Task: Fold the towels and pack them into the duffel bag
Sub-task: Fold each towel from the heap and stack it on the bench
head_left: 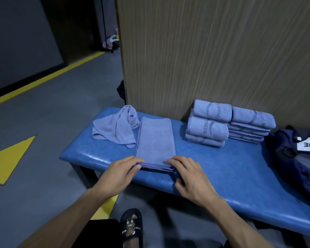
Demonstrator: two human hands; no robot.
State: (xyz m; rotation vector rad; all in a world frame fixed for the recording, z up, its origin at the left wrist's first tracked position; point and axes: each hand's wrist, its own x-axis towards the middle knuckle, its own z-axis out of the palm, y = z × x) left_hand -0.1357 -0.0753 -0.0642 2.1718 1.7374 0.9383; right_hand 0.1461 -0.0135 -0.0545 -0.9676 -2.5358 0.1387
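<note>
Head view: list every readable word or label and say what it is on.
"YOGA": top folded towel, cut off after that.
"TNESS": second folded towel, start hidden in the fold.
"UE": white patch on the duffel bag, upside down, partial.
"EVERY", "BEAR": slipper, small and uncertain.

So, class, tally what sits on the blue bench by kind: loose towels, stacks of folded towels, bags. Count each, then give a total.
Loose towels: 2, the crumpled towel and the half-folded towel
Stacks of folded towels: 2, the left stack and the right stack
Bags: 1, the duffel bag
Total: 5
</note>
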